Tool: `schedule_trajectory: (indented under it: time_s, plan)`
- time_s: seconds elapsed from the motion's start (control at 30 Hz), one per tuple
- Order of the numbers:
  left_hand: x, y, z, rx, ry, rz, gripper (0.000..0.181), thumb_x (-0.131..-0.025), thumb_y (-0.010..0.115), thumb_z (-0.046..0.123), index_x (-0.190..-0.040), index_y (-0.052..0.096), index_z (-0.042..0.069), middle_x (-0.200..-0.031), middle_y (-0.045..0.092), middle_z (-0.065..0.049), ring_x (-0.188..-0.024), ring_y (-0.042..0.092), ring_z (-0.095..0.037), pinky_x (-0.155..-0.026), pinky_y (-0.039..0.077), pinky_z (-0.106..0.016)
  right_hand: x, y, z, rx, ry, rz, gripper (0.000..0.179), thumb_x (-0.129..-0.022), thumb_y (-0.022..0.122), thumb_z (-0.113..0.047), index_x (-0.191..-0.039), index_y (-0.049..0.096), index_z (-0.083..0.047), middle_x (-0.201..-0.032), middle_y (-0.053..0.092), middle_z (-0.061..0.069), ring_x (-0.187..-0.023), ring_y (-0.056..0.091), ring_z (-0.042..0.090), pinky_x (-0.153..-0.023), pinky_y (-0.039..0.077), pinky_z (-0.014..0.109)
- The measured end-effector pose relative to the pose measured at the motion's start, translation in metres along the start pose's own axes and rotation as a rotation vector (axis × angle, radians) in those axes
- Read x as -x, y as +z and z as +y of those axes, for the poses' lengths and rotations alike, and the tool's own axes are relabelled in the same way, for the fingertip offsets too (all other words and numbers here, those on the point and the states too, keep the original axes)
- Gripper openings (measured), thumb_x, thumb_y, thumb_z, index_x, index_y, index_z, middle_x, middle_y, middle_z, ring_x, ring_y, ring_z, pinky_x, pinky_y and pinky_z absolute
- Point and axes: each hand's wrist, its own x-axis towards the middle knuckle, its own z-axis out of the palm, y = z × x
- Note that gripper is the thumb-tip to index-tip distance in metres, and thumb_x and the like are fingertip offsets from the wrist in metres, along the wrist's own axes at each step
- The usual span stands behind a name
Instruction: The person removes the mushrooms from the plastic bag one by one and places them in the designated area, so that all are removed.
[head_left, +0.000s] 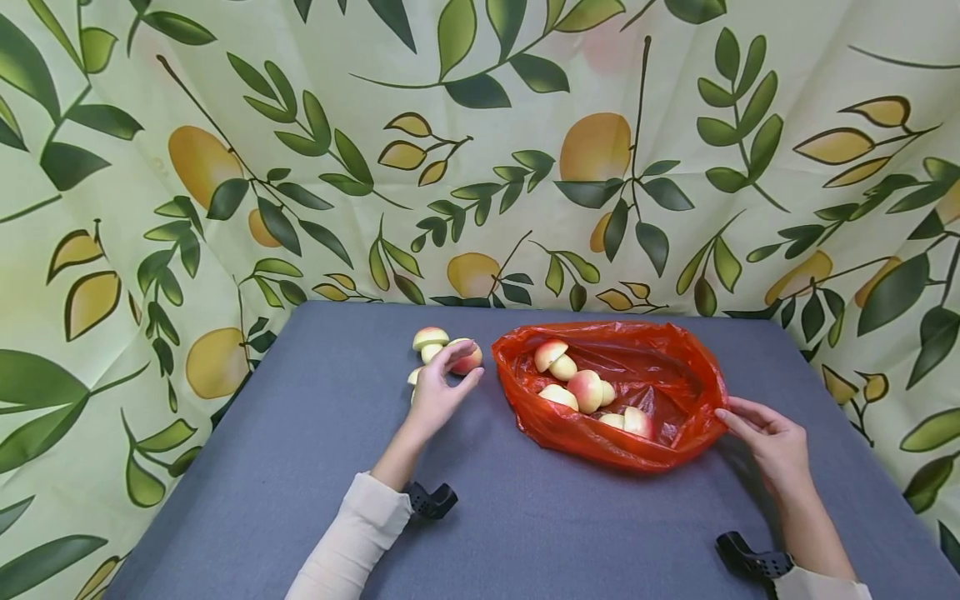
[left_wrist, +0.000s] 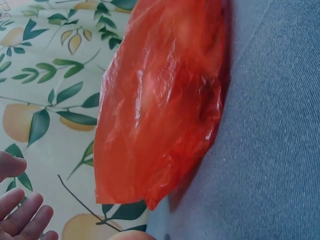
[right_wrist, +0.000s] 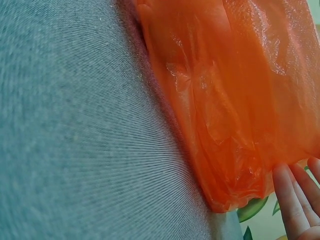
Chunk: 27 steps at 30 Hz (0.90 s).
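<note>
A red plastic bag (head_left: 615, 454) lies with its mouth spread wide, and several mushroom-shaped pieces (head_left: 585, 388) with cream stems and reddish caps are inside. At its right rim my right hand (head_left: 772, 437) pinches the plastic between thumb and fingers. In the right wrist view the fingers (right_wrist: 287, 195) meet the bag's edge. Left of the bag, my left hand (head_left: 438, 396) is held over a small group of the same pieces, thumb and fingers apart, nothing between them. One mushroom piece (head_left: 431, 337) shows beyond it; others are partly covered by the hand.
Grey-blue cloth covers the table (head_left: 315, 450). Behind and around it hangs a pale curtain (head_left: 480, 217) printed with leaves and orange fruit. A black wrist camera (head_left: 431, 500) is strapped on the left wrist, another black camera (head_left: 750, 560) on the right.
</note>
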Motion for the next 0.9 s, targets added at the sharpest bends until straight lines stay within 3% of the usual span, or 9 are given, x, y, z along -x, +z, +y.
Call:
schedule_trajectory:
  time_s: [0.57, 0.83, 0.9]
  plan:
    - [0.004, -0.012, -0.010, -0.053, -0.056, 0.058, 0.040, -0.082, 0.073, 0.001, -0.120, 0.062, -0.005, -0.121, 0.066, -0.022, -0.114, 0.063, -0.036, -0.105, 0.047, -0.046, 0.001, 0.000, -0.001, 0.023, 0.027, 0.016, 0.025, -0.088, 0.066, -0.003, -0.097, 0.076, -0.025, -0.082, 0.073, -0.023, -0.074, 0.068, -0.008, -0.065, 0.055, 0.009]
    - [0.007, -0.020, 0.026, -0.078, -0.083, 0.064, 0.037, -0.082, 0.069, -0.006, -0.117, 0.059, -0.015, -0.117, 0.065, -0.030, -0.111, 0.061, -0.043, -0.104, 0.046, -0.053, 0.000, 0.000, -0.002, 0.027, 0.024, 0.016, 0.024, -0.087, 0.067, -0.005, -0.097, 0.076, -0.025, -0.082, 0.073, -0.023, -0.074, 0.068, -0.007, -0.065, 0.055, 0.009]
    - [0.008, -0.022, 0.028, -0.080, -0.091, 0.063, 0.038, -0.081, 0.070, -0.006, -0.116, 0.059, -0.015, -0.117, 0.065, -0.031, -0.112, 0.061, -0.043, -0.104, 0.045, -0.053, 0.000, 0.000, -0.002, 0.028, 0.026, 0.018, 0.023, -0.087, 0.068, -0.005, -0.097, 0.076, -0.024, -0.082, 0.073, -0.022, -0.074, 0.068, -0.007, -0.066, 0.055, 0.009]
